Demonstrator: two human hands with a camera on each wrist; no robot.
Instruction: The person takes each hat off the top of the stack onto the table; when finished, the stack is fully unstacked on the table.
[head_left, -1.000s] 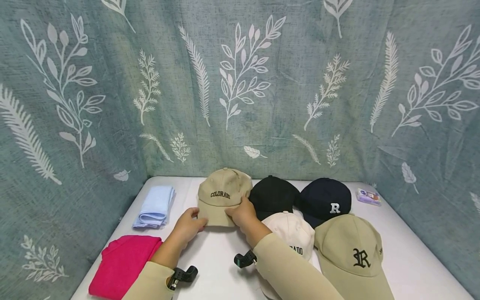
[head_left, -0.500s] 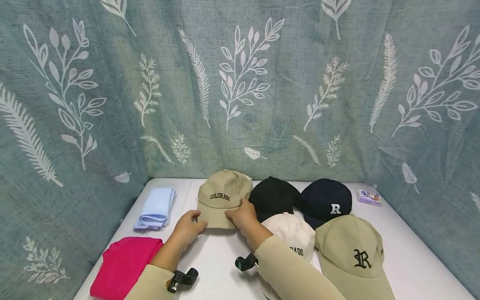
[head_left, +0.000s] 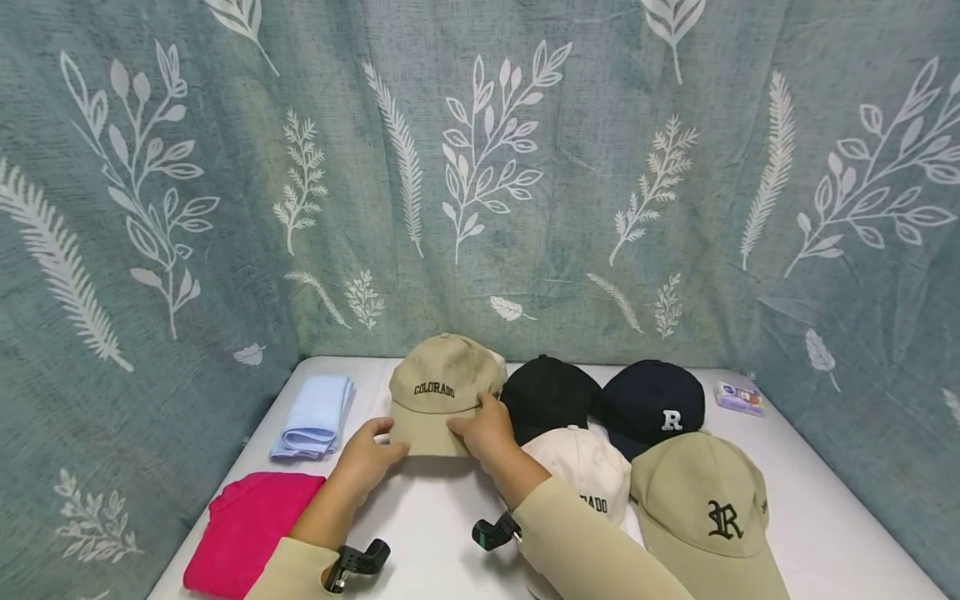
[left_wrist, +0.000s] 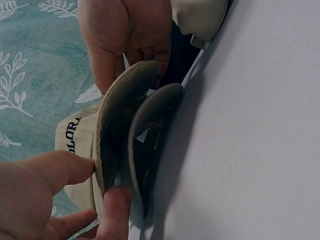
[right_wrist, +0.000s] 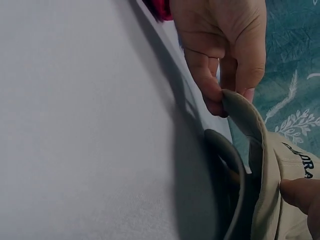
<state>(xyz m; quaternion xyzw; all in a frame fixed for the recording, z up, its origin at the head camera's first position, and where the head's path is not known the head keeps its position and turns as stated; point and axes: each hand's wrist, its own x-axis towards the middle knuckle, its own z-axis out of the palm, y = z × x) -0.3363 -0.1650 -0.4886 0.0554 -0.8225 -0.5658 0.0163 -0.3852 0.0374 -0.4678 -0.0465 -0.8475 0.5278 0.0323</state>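
Observation:
A tan cap lettered COLORADO point(head_left: 435, 404) is at the back of the table, brim toward me. My left hand point(head_left: 366, 458) pinches the left edge of its brim between thumb and fingers. My right hand point(head_left: 486, 433) grips the brim's right side, thumb on top. Both wrist views show a second brim point(left_wrist: 135, 145) just below the held one, with a gap between them; most of that lower cap is hidden. Right of the held cap sits a black cap point(head_left: 547, 392), and a cream cap point(head_left: 577, 462) lies partly behind my right forearm.
Further right are a navy cap with an R point(head_left: 652, 400) and a large khaki cap point(head_left: 701, 492). A small purple packet point(head_left: 740, 398) lies at the back right. On the left are a folded light-blue cloth point(head_left: 315, 412) and a folded pink cloth point(head_left: 251, 529). Patterned curtains point(head_left: 480, 208) enclose the white table.
The tan cap has shifted slightly left and up in the head view, with both hands keeping hold of its brim. The other caps and the cloths stay in place.

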